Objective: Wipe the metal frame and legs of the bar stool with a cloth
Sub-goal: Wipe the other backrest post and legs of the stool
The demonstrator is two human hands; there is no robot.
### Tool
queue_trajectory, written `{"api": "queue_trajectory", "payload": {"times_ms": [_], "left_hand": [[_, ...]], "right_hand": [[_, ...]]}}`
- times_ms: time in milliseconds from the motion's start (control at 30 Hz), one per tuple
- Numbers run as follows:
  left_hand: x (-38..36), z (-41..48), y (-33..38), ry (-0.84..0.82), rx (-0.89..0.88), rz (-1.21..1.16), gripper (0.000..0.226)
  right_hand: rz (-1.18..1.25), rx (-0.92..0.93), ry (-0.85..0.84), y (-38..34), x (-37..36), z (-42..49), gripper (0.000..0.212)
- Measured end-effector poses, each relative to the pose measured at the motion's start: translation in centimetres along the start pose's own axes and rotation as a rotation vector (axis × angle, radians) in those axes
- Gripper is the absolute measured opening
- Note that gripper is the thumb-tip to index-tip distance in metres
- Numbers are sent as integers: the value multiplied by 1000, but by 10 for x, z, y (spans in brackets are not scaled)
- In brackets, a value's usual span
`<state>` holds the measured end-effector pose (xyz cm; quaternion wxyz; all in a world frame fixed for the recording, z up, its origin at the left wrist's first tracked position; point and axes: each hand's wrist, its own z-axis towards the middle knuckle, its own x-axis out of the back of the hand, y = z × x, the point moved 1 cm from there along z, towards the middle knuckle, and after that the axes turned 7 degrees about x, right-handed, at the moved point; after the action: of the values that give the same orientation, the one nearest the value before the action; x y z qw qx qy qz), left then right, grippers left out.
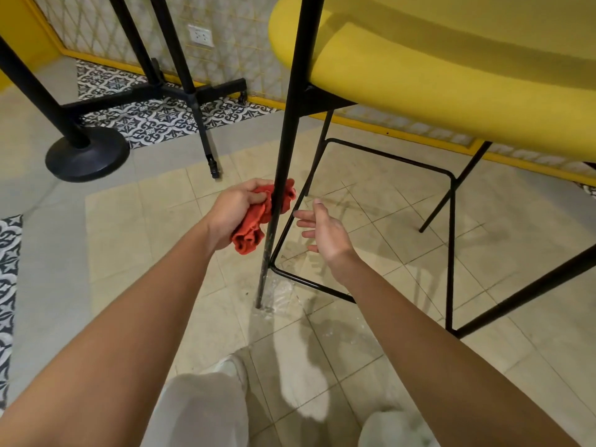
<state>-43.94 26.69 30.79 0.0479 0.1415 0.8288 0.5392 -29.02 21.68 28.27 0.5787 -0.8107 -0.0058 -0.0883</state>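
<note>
Red cloth wrapped on the stool's front leg!

The left hand (233, 209) grips a crumpled red cloth (259, 217), pressing it around the thin black metal leg (283, 140) of the yellow-seated bar stool (451, 75), just above the black footrest bar (371, 153). The right hand (325, 232) hovers beside the leg, fingers spread, holding nothing.

My left hand (237, 209) grips a bunched red cloth (258, 221) wrapped against the stool's black front leg (285, 140). My right hand (325, 233) hangs open just beside it, above the footrest bar (387, 159).
</note>
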Motion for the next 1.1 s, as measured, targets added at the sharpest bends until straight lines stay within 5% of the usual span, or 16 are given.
{"api": "queue_trajectory", "payload": {"times_ms": [233,567,767,967,1100], "left_hand": [[-3,6,-17,34,106,133,30],[-41,-24,-28,275,-146,-638,30],[-44,-20,-48,533,-12,-296,33],[-61,-27,2,577,-389,-394,28],[-56,-23,-27,556,-314,-287,27]], "right_hand": [[47,38,40,-6,-5,3,49],[30,116,25,-21,0,-2,50],[19,128,22,-23,-3,3,49],[77,144,19,-31,-9,3,51],[0,162,45,-33,-9,0,48]]}}
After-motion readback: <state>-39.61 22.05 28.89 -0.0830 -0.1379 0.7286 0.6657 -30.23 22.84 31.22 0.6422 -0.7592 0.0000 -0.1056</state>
